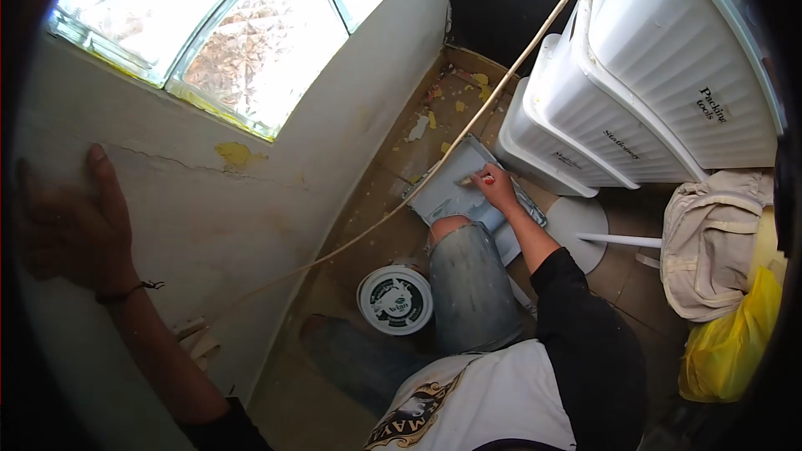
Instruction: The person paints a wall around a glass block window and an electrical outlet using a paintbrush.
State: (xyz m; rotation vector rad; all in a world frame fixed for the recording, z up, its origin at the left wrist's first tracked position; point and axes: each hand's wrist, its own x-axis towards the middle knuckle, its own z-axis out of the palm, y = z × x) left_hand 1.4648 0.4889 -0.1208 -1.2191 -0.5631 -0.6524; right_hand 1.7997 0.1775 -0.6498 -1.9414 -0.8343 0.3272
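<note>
My right hand (499, 190) is closed around a small paintbrush (488, 179) with a red part on its handle, its tip over the grey paint tray (474, 150). The tray lies on the floor just beyond my knee, with pale paint smeared inside it. My left hand (79, 221) lies against the white wall (180, 200) on the left, fingers apart and partly lost in the dark edge of the view. A thin crack and a yellow bare patch (238, 154) mark the wall below the window. Beside my knee stands a lidded white paint bucket (395, 301).
A long thin pole (518, 63) slants across the view from upper right to lower left. White labelled storage bins (660, 58) stack at right, above a beige bag (710, 242) and yellow plastic bag (735, 342). Paint flakes (419, 128) litter the corner floor under the glass-block window (263, 42).
</note>
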